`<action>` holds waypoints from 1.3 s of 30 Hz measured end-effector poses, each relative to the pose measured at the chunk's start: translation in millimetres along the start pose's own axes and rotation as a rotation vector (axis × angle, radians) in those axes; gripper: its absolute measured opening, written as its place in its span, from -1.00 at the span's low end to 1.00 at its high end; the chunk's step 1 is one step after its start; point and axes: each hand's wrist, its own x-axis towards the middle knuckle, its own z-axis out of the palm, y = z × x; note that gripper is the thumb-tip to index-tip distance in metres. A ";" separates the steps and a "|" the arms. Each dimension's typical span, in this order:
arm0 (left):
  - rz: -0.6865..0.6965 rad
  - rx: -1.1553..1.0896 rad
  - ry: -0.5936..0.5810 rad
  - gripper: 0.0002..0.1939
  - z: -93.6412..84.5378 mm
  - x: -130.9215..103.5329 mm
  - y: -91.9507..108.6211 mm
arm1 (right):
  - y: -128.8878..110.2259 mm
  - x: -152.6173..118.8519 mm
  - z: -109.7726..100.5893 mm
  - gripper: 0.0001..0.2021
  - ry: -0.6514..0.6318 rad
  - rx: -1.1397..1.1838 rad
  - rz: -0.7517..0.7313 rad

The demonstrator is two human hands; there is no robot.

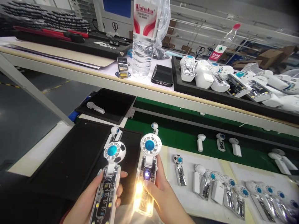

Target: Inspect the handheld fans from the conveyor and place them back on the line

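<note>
My left hand (87, 194) is wrapped around a small handheld fan (105, 189) with a see-through body, a visible circuit board and a football-patterned head with a blue hub. That fan's lights are off. In my right hand (162, 189) is a second handheld fan (149, 165), white-headed with a blue hub. My right thumb presses on its front, just below a glowing purple-white display. Bright yellow light shines from the lower body of this fan. Both fans are held upright, side by side, above the black mat (67, 155).
Several more fans (230, 193) lie on the white bench at right, a few on the green belt (182, 129). The shelf above carries a water bottle (143, 46), a phone (163, 75), a tally counter (123, 67) and a black tray (178, 84) heaped with fans.
</note>
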 end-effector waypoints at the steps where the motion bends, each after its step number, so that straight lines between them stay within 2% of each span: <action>1: 0.016 0.010 -0.007 -0.50 1.4 -0.5 1.2 | -2.5 -1.2 2.0 -0.09 0.004 -0.003 0.002; 5: 0.024 -0.013 -0.011 -0.50 5.1 -4.6 4.6 | -10.0 -6.1 9.2 -0.11 0.013 -0.044 0.060; 9: 0.091 -0.011 -0.097 -0.54 8.1 -7.3 5.3 | -9.7 -8.5 12.6 -0.10 -0.002 -0.096 0.119; 12: 0.192 0.017 -0.220 -0.52 19.7 -7.4 8.8 | -3.8 -7.1 12.6 -0.10 -0.032 -0.100 0.030; 14: 0.261 0.115 -0.257 -0.47 32.8 -5.9 14.2 | 1.6 -5.5 12.3 -0.11 -0.055 -0.087 -0.041; 19: 0.323 0.304 -0.123 -0.50 61.9 4.0 30.0 | 12.2 -5.5 12.7 -0.09 -0.120 -0.105 -0.081; 23: 0.357 0.369 -0.052 -0.52 70.0 11.5 32.6 | 13.2 -10.1 13.3 -0.10 -0.028 -0.187 -0.072; 27: 0.343 0.367 -0.029 -0.49 73.8 13.9 29.8 | 5.8 -8.8 11.8 -0.18 0.003 -0.083 -0.091; 31: 0.241 0.292 -0.042 -0.46 75.4 16.2 28.4 | -3.8 2.5 9.9 -0.26 -0.009 0.123 -0.115; 34: 0.161 0.211 -0.023 -0.52 73.8 20.0 30.0 | -7.9 13.8 9.8 -0.34 0.016 0.167 -0.161; 37: 0.137 0.196 0.013 -0.59 64.2 27.1 32.7 | -7.8 25.8 8.7 -0.33 0.044 0.165 -0.167; 39: 0.147 0.208 0.036 -0.60 48.4 37.2 32.4 | -4.3 35.1 4.4 -0.32 0.077 0.166 -0.163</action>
